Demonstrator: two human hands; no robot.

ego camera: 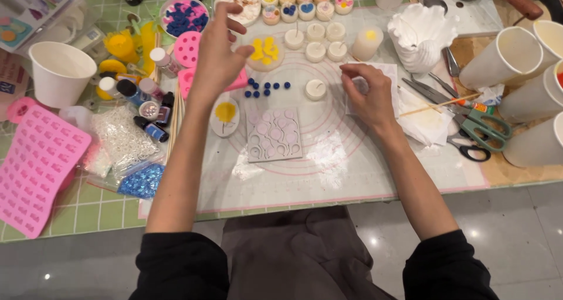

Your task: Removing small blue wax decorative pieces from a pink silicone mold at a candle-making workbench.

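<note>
While the left hand (218, 54) hovers with fingers spread above a pink silicone mould (193, 77), the right hand (366, 98) pinches a small clear cup (359, 86) over a white paper sheet (387, 74). Judging by this, small wax pieces are being sorted; any next pick needs a fine fingertip grip. Glossy dark-blue beads (264, 89) lie between them on the translucent silicone mat (328, 159) covering the surface.
</note>
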